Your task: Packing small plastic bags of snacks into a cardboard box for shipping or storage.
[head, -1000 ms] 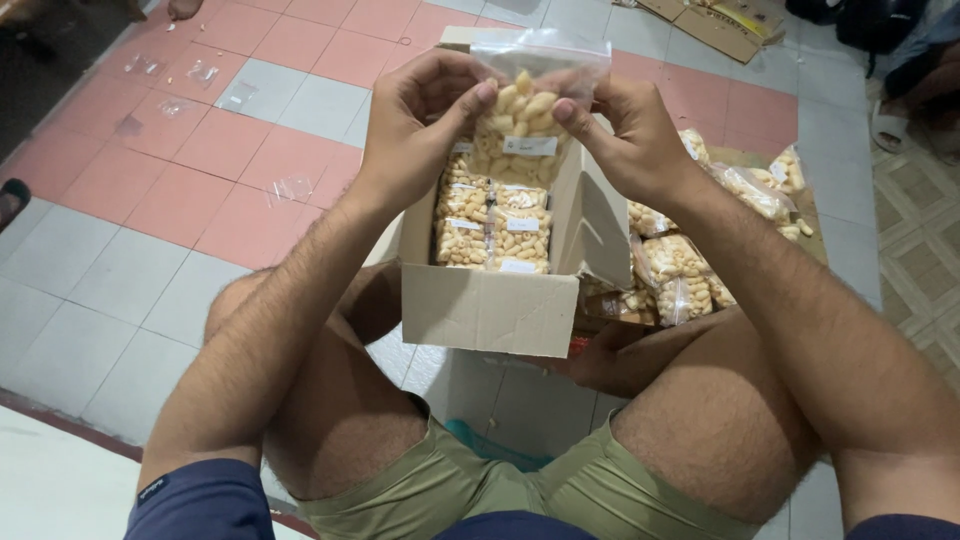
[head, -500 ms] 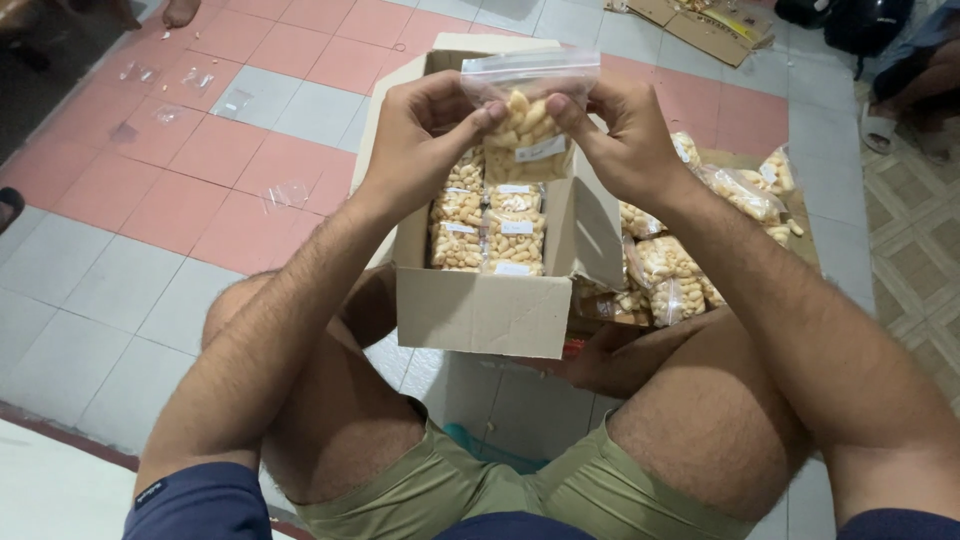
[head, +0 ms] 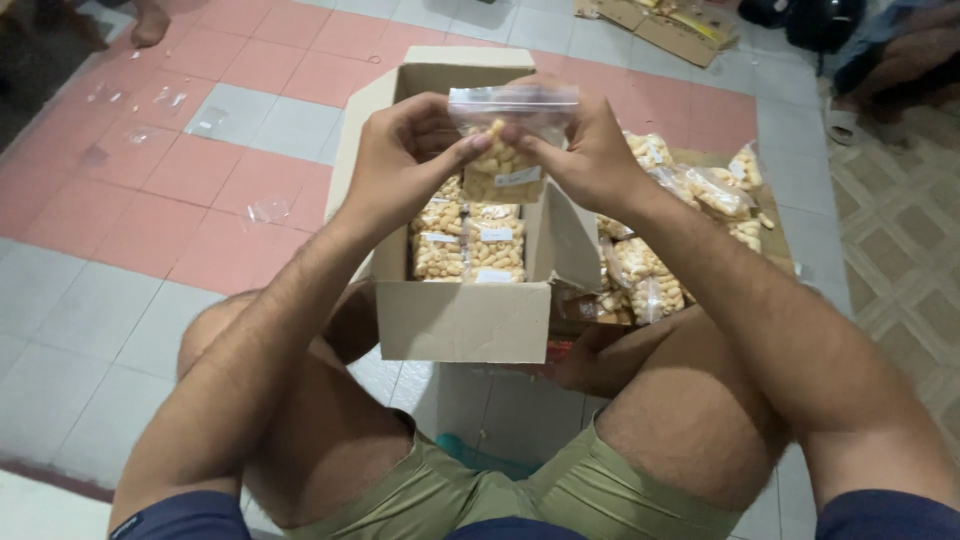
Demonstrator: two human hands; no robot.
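Observation:
I hold a small clear plastic bag of pale yellow snack pieces [head: 505,150] above an open cardboard box [head: 462,320]. My left hand [head: 400,150] pinches the bag's left side near the top, and my right hand [head: 585,150] grips its right side. The bag has a small white label on its front. Inside the box lie several filled snack bags [head: 470,245] with the same kind of label, packed side by side.
More filled snack bags [head: 690,220] are piled on flattened cardboard to the right of the box. Empty clear bags [head: 265,208] lie on the pink and grey floor tiles at left. My bent legs flank the box. Cardboard scraps [head: 660,25] lie at the far top.
Both hands have shifted slightly along the bag's top edge while keeping it over the box. The view has tilted a little, so the box sits lower in the picture.

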